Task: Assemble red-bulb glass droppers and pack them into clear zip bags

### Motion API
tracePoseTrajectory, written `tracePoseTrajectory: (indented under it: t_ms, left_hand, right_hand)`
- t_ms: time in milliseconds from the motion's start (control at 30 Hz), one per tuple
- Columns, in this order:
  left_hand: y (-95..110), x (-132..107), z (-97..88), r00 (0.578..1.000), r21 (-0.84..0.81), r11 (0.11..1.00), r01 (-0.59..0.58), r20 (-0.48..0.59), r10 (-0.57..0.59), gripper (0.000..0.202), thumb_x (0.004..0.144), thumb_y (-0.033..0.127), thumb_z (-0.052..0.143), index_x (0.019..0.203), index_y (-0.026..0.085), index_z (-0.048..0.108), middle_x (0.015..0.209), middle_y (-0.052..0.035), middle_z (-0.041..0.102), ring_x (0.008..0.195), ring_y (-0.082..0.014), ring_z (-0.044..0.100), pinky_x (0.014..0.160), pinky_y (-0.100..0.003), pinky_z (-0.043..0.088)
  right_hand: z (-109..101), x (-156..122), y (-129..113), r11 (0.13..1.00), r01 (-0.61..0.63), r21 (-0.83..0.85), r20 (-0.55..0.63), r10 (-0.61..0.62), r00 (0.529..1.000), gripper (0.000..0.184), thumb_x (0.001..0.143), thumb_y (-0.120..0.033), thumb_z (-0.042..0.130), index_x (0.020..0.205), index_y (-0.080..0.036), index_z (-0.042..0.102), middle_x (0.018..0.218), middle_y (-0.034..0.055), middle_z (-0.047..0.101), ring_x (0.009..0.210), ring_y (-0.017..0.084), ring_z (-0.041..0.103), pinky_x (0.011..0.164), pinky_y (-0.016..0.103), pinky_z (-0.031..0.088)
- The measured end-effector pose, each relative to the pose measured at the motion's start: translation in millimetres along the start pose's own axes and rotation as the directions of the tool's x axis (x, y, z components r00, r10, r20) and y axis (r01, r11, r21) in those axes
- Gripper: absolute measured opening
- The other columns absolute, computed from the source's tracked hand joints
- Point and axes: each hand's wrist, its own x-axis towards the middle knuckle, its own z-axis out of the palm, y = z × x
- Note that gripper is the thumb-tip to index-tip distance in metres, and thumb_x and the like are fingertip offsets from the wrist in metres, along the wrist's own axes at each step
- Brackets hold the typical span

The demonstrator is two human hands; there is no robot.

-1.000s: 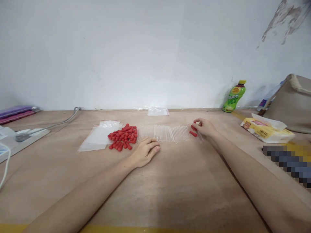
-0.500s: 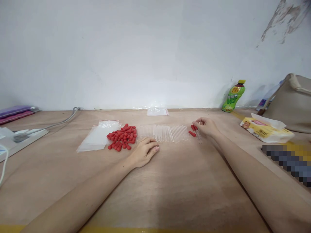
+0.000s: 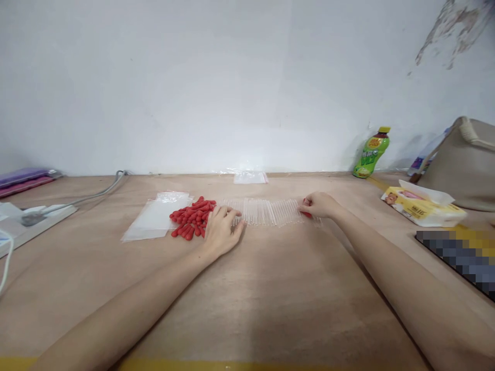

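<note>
Red rubber dropper bulbs (image 3: 193, 216) lie in a heap left of centre on the table. Beside them runs a row of thin clear dropper tubes (image 3: 266, 212), laid side by side. My left hand (image 3: 223, 229) rests palm down at the row's left end, close to the heap, its fingers apart and holding nothing I can see. At the right end of the row my right hand (image 3: 319, 205) is closed in a pinch on a red dropper bulb (image 3: 305, 210), partly hidden by the fingers. Faint clear tubes (image 3: 317, 222) show just below that hand.
Clear zip bags (image 3: 150, 220) lie left of the heap, another bag (image 3: 250, 178) near the wall. A green bottle (image 3: 371, 153), yellow tissue pack (image 3: 423, 206) and beige bag (image 3: 462, 165) stand right. A power strip (image 3: 50, 219) with cables lies left.
My left hand has shifted slightly left and up, over the row's end and the heap's edge. My right hand has moved slightly left and down onto the red bulbs there.
</note>
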Motion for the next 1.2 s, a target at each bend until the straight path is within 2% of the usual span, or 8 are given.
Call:
tracePoseTrajectory:
  t_ms: [100, 233, 367, 533, 767, 1000, 1100, 1200]
  left_hand:
    - [-2, 21, 8.2, 0.989, 0.11, 0.983, 0.148, 0.0, -0.148, 0.022, 0.077, 0.036, 0.049, 0.083, 0.019, 0.062, 0.092, -0.0075, 0.056, 0.094, -0.0249, 0.045, 0.083, -0.038, 0.034]
    - [-1, 50, 23.3, 0.93, 0.176, 0.925, 0.337, 0.089, -0.356, 0.031, 0.072, 0.046, 0.049, 0.076, 0.02, 0.065, 0.093, -0.0104, 0.055, 0.098, -0.0285, 0.044, 0.086, -0.042, 0.031]
    - [2, 66, 35.1, 0.901, 0.214, 0.9, 0.38, 0.137, -0.412, 0.041, 0.069, 0.052, 0.047, 0.075, 0.016, 0.067, 0.098, -0.0151, 0.054, 0.1, -0.0322, 0.042, 0.086, -0.042, 0.03]
    - [3, 72, 38.4, 0.867, 0.227, 0.878, 0.421, 0.184, -0.463, 0.038, 0.069, 0.044, 0.049, 0.078, 0.012, 0.067, 0.101, -0.0205, 0.054, 0.101, -0.0365, 0.043, 0.085, -0.046, 0.03]
    - [3, 77, 37.6, 0.843, 0.251, 0.857, 0.45, 0.197, -0.501, 0.038, 0.07, 0.041, 0.049, 0.082, 0.01, 0.065, 0.102, -0.0217, 0.057, 0.102, -0.0374, 0.044, 0.085, -0.047, 0.029]
    - [7, 82, 37.1, 0.829, 0.241, 0.856, 0.458, 0.231, -0.509, 0.035, 0.07, 0.037, 0.052, 0.081, 0.006, 0.064, 0.102, -0.025, 0.056, 0.101, -0.0397, 0.045, 0.084, -0.049, 0.029]
    - [10, 77, 30.0, 0.86, 0.194, 0.891, 0.41, 0.243, -0.448, 0.034, 0.076, 0.035, 0.047, 0.078, 0.006, 0.063, 0.1, -0.0251, 0.055, 0.1, -0.0393, 0.045, 0.081, -0.049, 0.033]
    - [9, 61, 15.0, 0.917, 0.098, 0.955, 0.281, 0.267, -0.298, 0.029, 0.082, 0.032, 0.041, 0.08, 0.011, 0.06, 0.093, -0.0164, 0.059, 0.096, -0.0302, 0.049, 0.08, -0.041, 0.037]
  right_hand:
    - [1, 1, -1, 1.0, -0.014, -0.014, 0.02, 0.014, 1.0, 0.033, 0.07, -0.04, 0.05, 0.047, -0.018, 0.056, 0.051, 0.0021, 0.056, 0.049, 0.011, 0.049, 0.05, 0.023, 0.029]
    - [1, 2, -3, 0.998, -0.056, 0.001, 0.037, 0.056, 0.998, 0.03, 0.067, -0.035, 0.052, 0.044, -0.017, 0.055, 0.047, 0.0019, 0.053, 0.046, 0.011, 0.047, 0.048, 0.023, 0.028]
    - [-1, 0, -7, 0.995, -0.099, 0.03, 0.029, 0.098, 0.995, 0.029, 0.068, -0.034, 0.049, 0.045, -0.017, 0.057, 0.043, 0.0012, 0.049, 0.044, 0.011, 0.046, 0.046, 0.023, 0.028]
    - [-6, -2, -12, 0.971, -0.17, 0.169, -0.059, 0.182, 0.982, 0.028, 0.067, -0.035, 0.05, 0.045, -0.018, 0.058, 0.039, -0.0011, 0.043, 0.04, 0.01, 0.04, 0.043, 0.024, 0.027]
    - [-5, -3, -27, 0.95, -0.103, 0.294, -0.247, 0.179, 0.952, 0.026, 0.07, -0.036, 0.05, 0.053, -0.018, 0.06, 0.051, 0.0005, 0.055, 0.053, 0.012, 0.051, 0.05, 0.022, 0.031]
    - [-3, -4, -40, 0.948, 0.003, 0.319, -0.311, 0.101, 0.945, 0.025, 0.076, -0.033, 0.046, 0.059, -0.017, 0.056, 0.06, 0.0017, 0.058, 0.058, 0.013, 0.051, 0.054, 0.023, 0.031]
    - [4, -6, -47, 0.912, 0.119, 0.394, -0.394, 0.05, 0.918, 0.023, 0.08, -0.033, 0.044, 0.066, -0.017, 0.053, 0.068, 0.0027, 0.061, 0.063, 0.013, 0.053, 0.057, 0.023, 0.034]
    - [17, -19, -64, 0.817, 0.312, 0.484, -0.489, -0.043, 0.871, 0.023, 0.084, -0.036, 0.039, 0.078, -0.018, 0.052, 0.072, 0.0025, 0.061, 0.065, 0.013, 0.054, 0.058, 0.022, 0.037]
